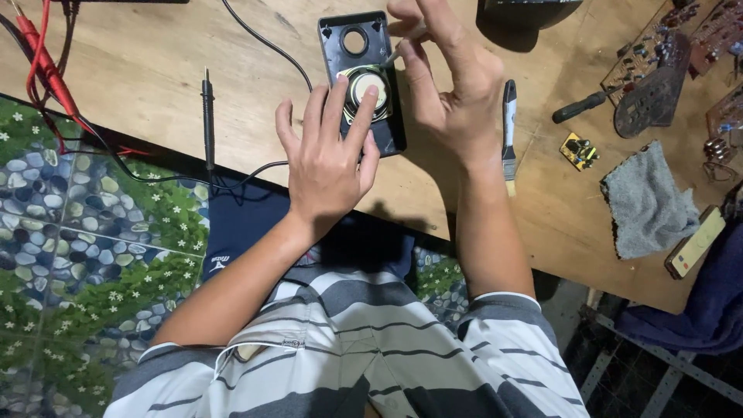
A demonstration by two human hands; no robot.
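Left hand (329, 166) fingers press the round speaker (364, 91) flat; right hand (449, 85) fingers pinch a thin tool (392, 56) just above them, which could slip and puncture the cone.

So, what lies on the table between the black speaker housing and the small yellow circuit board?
In the head view, the right hand and a paintbrush lie between the black speaker housing and the small yellow circuit board; otherwise bare wooden table.
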